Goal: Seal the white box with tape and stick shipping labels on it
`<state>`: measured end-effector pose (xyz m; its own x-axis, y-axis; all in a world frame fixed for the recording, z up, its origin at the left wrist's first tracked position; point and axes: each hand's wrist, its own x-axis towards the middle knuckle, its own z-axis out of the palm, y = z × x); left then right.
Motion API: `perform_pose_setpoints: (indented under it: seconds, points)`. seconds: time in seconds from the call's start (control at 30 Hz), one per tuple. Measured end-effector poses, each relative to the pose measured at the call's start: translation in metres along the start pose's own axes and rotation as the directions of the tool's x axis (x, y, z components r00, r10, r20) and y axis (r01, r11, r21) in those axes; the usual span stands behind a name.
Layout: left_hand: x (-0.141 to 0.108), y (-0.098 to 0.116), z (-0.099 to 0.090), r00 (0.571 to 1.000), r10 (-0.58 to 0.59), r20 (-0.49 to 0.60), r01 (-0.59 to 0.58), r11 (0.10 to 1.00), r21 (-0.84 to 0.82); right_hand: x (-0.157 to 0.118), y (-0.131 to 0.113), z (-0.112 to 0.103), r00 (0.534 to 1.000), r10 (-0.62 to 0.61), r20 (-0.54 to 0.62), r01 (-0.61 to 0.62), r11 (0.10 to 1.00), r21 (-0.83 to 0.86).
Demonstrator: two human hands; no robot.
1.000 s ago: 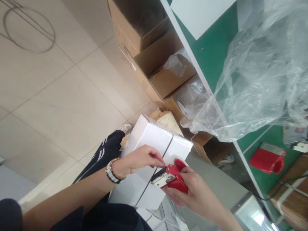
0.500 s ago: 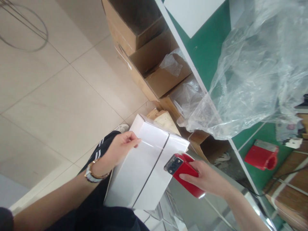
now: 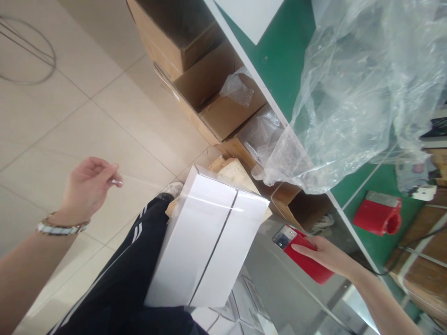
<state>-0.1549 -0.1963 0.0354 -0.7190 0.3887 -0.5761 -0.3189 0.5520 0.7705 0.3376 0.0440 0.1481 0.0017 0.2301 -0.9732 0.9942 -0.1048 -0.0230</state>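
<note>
No readable text, label, brand, number or sign shows anywhere.

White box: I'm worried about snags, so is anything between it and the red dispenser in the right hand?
Nothing solid shows between the white box and the red dispenser in the right hand. Clear tape stretches across the box towards the left hand.
</note>
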Motion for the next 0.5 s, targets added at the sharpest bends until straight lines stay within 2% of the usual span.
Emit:
perform_pose_setpoints:
  seconds: [0.1,0.2,0.33,0.5]
  points:
    - [0.012,-0.008,-0.008,0.996,0.082,-0.034,-0.082,0.996,-0.028,0.012,0.006,-0.003,0.99,0.047,0.133,-0.054,0.998,0.045]
    - [0.02,-0.016,-0.014,0.981,0.19,-0.033,-0.192,0.977,-0.097,0.02,0.014,-0.003,0.987,0.065,0.147,-0.072,0.996,0.048]
    - [0.023,-0.02,-0.019,0.967,0.256,-0.006,-0.254,0.954,-0.159,0.026,0.018,-0.003,0.988,0.083,0.131,-0.083,0.997,-0.004]
    - [0.028,-0.025,-0.027,0.951,0.297,-0.082,-0.302,0.952,-0.053,0.028,0.021,-0.005,0.988,0.082,0.128,-0.082,0.997,-0.01]
